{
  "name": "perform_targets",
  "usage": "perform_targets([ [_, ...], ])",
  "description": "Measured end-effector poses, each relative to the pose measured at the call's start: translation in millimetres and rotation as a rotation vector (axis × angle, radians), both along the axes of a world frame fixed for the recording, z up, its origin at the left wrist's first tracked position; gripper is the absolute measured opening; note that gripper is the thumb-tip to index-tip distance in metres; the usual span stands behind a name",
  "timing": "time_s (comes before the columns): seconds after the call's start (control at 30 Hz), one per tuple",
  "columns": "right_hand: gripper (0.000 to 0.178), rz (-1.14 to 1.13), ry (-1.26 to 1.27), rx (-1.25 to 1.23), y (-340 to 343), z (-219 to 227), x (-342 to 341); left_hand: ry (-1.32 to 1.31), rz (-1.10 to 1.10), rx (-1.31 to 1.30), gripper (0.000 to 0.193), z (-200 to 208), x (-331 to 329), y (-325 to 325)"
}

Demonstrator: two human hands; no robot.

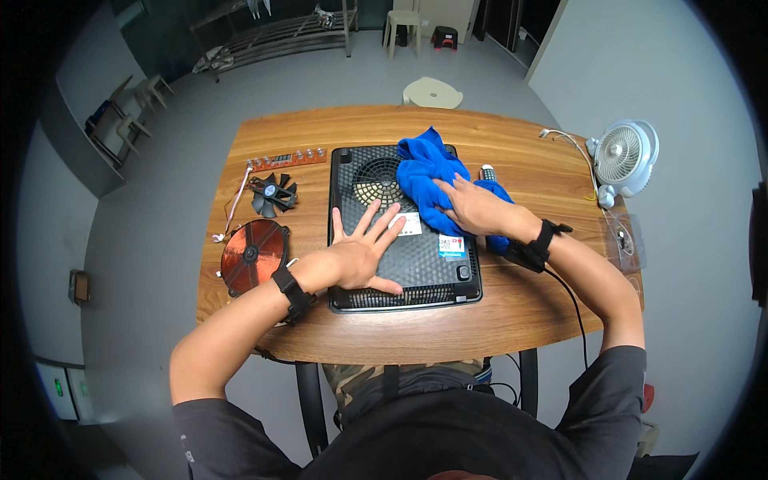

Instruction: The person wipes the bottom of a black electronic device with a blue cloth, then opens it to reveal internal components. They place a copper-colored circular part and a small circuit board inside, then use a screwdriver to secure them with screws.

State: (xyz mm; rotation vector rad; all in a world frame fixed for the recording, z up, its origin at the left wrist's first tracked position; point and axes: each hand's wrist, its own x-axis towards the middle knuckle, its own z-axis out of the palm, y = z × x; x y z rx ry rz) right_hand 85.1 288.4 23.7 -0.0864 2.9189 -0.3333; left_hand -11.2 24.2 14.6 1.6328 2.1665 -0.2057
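On the wooden table, the black underside of an induction cooker housing (424,276) faces up, with a round vent grille and stickers. My left hand (360,252) lies flat on it with fingers spread, holding nothing. Bunched over the housing's right side is a blue cloth (424,172). My right hand (484,210) grips this cloth and presses it against the housing; part of the fingers and the cloth's lower end are hidden by the hand and wrist.
Left of the housing lie a copper coil (253,254), a black fan (274,194) and a narrow circuit board (290,158). On the right are a remote control (488,173), a small white-blue fan (626,156) and a clear plastic piece (626,240). A stool (433,93) stands beyond the table.
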Motion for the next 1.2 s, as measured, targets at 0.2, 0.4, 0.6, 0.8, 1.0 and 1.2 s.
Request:
perform_targets([
  [0.2,0.053,0.216,-0.122,-0.237,-1.4,36.3,43.7,-0.008,-0.002,-0.006,0.132,-3.0,-1.8,0.8],
  [0.4,0.063,0.45,-0.15,-0.089,-19.7,33.6,86.6,-0.006,-0.006,-0.034,0.133,-5.5,-2.7,2.5],
  [0.6,0.064,0.351,0.014,-0.035,-36.0,21.5,102.4,-0.005,-0.013,0.032,0.129,-8.4,-1.7,-1.7],
  [0.8,0.046,0.23,0.149,-0.057,-49.8,7.2,129.3,-0.002,-0.004,0.036,0.132,-6.0,0.1,-1.1],
  [1.0,0.04,0.216,0.357,-0.084,-49.4,-8.7,137.6,0.001,-0.015,0.066,0.134,-7.5,-0.4,-2.3],
  [1.2,0.051,0.146,0.212,-0.246,-44.8,14.0,121.9,0.01,-0.02,0.063,0.133,-5.3,0.2,-3.3],
])
